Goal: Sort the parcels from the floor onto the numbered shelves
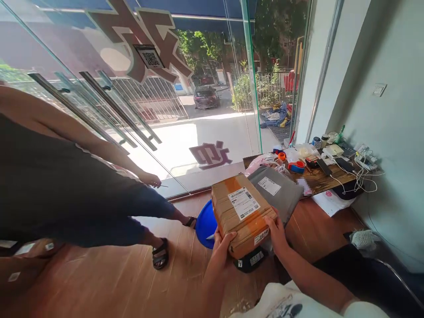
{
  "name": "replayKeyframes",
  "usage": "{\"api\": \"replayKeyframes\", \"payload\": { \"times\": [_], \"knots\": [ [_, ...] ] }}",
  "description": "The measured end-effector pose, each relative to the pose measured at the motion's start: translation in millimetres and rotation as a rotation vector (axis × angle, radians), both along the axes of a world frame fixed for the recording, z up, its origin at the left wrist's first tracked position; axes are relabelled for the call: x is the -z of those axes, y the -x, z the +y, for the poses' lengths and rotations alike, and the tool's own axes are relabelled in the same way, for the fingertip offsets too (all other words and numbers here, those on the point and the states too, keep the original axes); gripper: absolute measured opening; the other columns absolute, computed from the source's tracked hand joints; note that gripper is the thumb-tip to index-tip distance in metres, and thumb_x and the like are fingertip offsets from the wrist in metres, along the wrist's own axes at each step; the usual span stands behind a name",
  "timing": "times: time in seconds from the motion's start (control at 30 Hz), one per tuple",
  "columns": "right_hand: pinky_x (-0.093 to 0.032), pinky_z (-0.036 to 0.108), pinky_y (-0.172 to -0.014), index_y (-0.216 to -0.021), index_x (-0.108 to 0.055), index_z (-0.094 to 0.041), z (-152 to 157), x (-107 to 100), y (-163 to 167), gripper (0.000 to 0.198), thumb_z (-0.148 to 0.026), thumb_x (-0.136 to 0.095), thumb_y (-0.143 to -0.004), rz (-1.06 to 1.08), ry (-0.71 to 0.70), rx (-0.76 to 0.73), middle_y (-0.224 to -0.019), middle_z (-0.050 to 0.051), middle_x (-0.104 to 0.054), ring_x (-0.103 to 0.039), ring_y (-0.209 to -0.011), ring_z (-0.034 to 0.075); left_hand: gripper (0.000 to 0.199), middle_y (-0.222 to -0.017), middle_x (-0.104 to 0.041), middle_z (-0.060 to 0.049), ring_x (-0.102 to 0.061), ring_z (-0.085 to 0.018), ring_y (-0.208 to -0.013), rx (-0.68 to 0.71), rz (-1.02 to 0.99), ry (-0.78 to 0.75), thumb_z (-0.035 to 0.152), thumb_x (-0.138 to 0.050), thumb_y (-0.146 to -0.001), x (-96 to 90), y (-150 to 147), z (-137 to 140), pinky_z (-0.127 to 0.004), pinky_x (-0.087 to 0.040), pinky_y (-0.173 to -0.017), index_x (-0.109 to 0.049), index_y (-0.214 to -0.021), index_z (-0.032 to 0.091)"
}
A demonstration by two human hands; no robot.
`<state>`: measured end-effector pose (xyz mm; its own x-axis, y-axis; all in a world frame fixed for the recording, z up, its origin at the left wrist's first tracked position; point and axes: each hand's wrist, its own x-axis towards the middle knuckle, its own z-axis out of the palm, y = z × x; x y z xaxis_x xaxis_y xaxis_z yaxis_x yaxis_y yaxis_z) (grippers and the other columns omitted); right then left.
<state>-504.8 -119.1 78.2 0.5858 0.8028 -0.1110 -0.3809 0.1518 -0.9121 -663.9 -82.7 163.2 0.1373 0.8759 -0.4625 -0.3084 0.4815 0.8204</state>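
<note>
Between my two hands is a brown cardboard box [232, 187], sealed with orange-brown tape and bearing a white shipping label on top. My left hand [222, 243] grips its near left corner, thumb on the upper edge. At the near right corner my right hand [275, 224] is closed on the box too. Below the box shows part of a black package [250, 260] with a label; I cannot tell what supports it. A grey mailing bag [281, 194] with a white label lies just beyond the box, partly over the table edge.
A blue bin [204, 225] stands on the floor behind the box. Tape rolls, phones and cables crowd the wooden table [344, 177] at right. A person [66, 185] in dark clothes stands at left, by the glass doors. A black chair [357, 278] is near right.
</note>
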Motion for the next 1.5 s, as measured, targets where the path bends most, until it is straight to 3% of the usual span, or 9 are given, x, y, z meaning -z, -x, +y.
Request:
{"api": "replayKeyframes", "payload": {
  "times": [0.17,0.43,0.6,0.77,0.9,1.0,1.13,1.3,1.5],
  "knots": [
    [-0.054,0.043,-0.102,-0.137,-0.062,-0.021,37.4,-10.6,-99.3,0.078,-0.056,-0.077,-0.068,0.035,0.042,0.043,-0.127,0.010,-0.072,-0.066,-0.116,0.031,0.081,-0.114,-0.075,-0.007,-0.074,-0.029,-0.107,-0.047,-0.143,-0.003,0.022,-0.081,-0.065,21.7,-102.8,36.5,-0.039,-0.063,-0.090,-0.045,-0.137,0.028],
    [-0.051,0.049,-0.110,-0.137,-0.067,-0.023,109.4,47.2,-211.9,0.078,-0.068,-0.076,-0.073,-0.200,0.070,-0.330,-0.127,0.011,-0.073,-0.065,-0.122,0.034,0.093,-0.142,-0.066,-0.010,-0.066,-0.029,-0.128,-0.177,-0.079,0.048,0.031,-0.085,-0.067,73.5,-183.5,73.3,-0.032,-0.059,-0.099,-0.041,-0.149,0.028],
    [-0.051,0.046,-0.113,-0.141,-0.064,-0.022,139.3,58.0,-256.5,0.086,-0.072,-0.078,-0.072,-0.330,0.073,-0.620,-0.137,0.012,-0.069,-0.064,-0.126,0.031,0.095,-0.153,-0.059,-0.010,-0.052,-0.032,-0.144,-0.193,0.117,0.033,0.044,-0.083,-0.068,98.4,-190.6,81.5,-0.037,-0.047,-0.117,-0.045,-0.154,0.025],
    [-0.048,0.051,-0.115,-0.139,-0.068,-0.023,142.1,42.3,-291.6,0.081,-0.068,-0.081,-0.072,-0.593,0.207,-0.779,-0.136,0.011,-0.071,-0.065,-0.126,0.033,0.082,-0.146,-0.062,-0.016,-0.054,-0.038,-0.140,-0.221,0.468,0.029,0.039,-0.092,-0.055,110.1,-189.7,75.5,-0.048,-0.036,-0.125,-0.068,-0.131,0.019],
    [-0.057,0.049,-0.098,-0.119,-0.077,-0.021,132.0,54.8,-318.4,0.069,-0.073,-0.075,-0.074,-0.629,0.259,-0.672,-0.118,0.013,-0.076,-0.071,-0.105,0.032,0.071,-0.137,-0.068,-0.015,-0.057,-0.035,-0.138,-0.323,0.357,0.034,0.033,-0.095,-0.052,98.7,-199.4,69.5,-0.044,-0.035,-0.126,-0.072,-0.117,0.018],
    [-0.060,0.044,-0.083,-0.111,-0.076,-0.017,121.5,95.6,-349.7,0.076,-0.081,-0.068,-0.072,-0.549,0.393,-0.502,-0.100,0.013,-0.077,-0.072,-0.088,0.029,0.067,-0.132,-0.071,-0.015,-0.060,-0.035,-0.135,-0.345,0.315,0.035,0.032,-0.095,-0.052,86.9,-207.9,69.4,-0.045,-0.038,-0.124,-0.072,-0.114,0.018],
    [-0.057,0.048,-0.087,-0.120,-0.067,-0.011,106.7,162.9,-402.0,0.095,-0.089,-0.059,-0.066,-0.710,0.605,-0.172,-0.107,0.021,-0.072,-0.070,-0.093,0.034,0.059,-0.128,-0.074,-0.014,-0.061,-0.033,-0.134,-0.386,0.328,0.063,0.031,-0.093,-0.055,76.3,-210.1,67.9,-0.043,-0.040,-0.123,-0.072,-0.109,0.019],
    [-0.045,0.057,-0.104,-0.135,-0.054,0.007,92.5,204.1,-423.0,0.110,-0.076,-0.070,-0.064,-1.055,0.901,-0.054,-0.124,0.039,-0.063,-0.057,-0.122,0.050,0.049,-0.124,-0.075,-0.016,-0.073,-0.033,-0.111,-0.454,0.430,0.176,0.040,-0.078,-0.070,66.8,-199.0,49.4,-0.038,-0.063,-0.084,-0.070,-0.113,0.019],
    [-0.042,0.048,-0.103,-0.140,-0.048,0.005,102.1,219.4,-398.6,0.107,-0.056,-0.087,-0.062,-1.135,1.034,-0.182,-0.133,0.038,-0.058,-0.057,-0.122,0.046,0.047,-0.097,-0.079,-0.003,-0.072,-0.025,-0.076,-0.805,0.830,0.139,0.055,-0.070,-0.065,73.7,-159.1,4.9,-0.028,-0.053,-0.053,-0.072,-0.104,0.029]
  ]
}}
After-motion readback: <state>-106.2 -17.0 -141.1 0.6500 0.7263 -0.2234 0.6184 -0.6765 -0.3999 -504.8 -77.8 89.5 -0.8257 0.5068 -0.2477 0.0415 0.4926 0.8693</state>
